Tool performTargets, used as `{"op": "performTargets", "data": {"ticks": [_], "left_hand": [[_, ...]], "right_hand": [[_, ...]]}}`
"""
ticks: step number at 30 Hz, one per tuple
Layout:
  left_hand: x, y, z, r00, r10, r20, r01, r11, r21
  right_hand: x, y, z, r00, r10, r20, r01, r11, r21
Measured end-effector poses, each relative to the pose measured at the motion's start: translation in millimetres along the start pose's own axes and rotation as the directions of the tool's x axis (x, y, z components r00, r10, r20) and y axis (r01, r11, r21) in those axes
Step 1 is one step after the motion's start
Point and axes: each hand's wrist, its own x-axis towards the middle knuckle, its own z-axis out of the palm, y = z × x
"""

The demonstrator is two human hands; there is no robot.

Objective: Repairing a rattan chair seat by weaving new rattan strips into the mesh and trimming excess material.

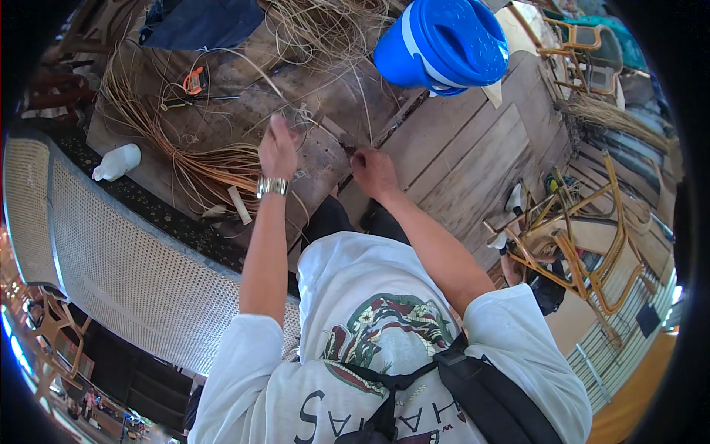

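Note:
My left hand (278, 152), with a metal watch on its wrist, is raised over the worktop with fingers stretched upward and slightly blurred. I make out nothing held in it. A pale cane strip (255, 66) curves down from the upper left, passes close by those fingertips and runs toward my right hand (375, 172). The right fingers are closed around a small dark tool (347, 146) at the worktop's edge; its exact kind is hidden. A flat piece of wood (330, 126) lies beside it. Left of my left hand, a bundle of brown cane strands (222, 166) is spread out.
A blue cooler jug (451, 44) stands at the far right of the worktop. An orange tape measure (194, 81), a screwdriver (176, 104) and a white bottle (118, 161) lie left. A woven cane panel (140, 251) borders the left; rattan chair frames (592, 251) stand right.

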Motion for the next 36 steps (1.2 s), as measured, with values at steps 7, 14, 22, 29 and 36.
{"op": "performTargets", "data": {"ticks": [7,14,22,29,36], "left_hand": [[-45.6,-26.7,26.6,0.955,0.193,0.224,-0.242,0.946,0.215],[-33.1,-32.1,43.4,0.952,0.137,0.274,-0.240,0.890,0.387],[-45.7,-15.1,40.3,0.952,0.149,0.267,-0.240,0.905,0.351],[-40.8,-12.7,47.4,0.966,0.124,0.227,-0.211,0.885,0.414],[-41.6,-9.3,41.9,0.962,0.132,0.238,-0.222,0.886,0.406]], "right_hand": [[2.1,6.8,0.9,0.956,0.289,0.045,-0.292,0.928,0.233],[5.4,18.7,3.2,0.959,0.250,0.134,-0.277,0.929,0.246],[10.4,22.4,-3.7,0.945,0.224,0.239,-0.304,0.870,0.387],[14.6,31.7,9.5,0.983,0.127,0.133,-0.167,0.918,0.359],[-7.9,18.6,4.9,0.960,-0.201,-0.193,0.194,0.979,-0.055]]}}
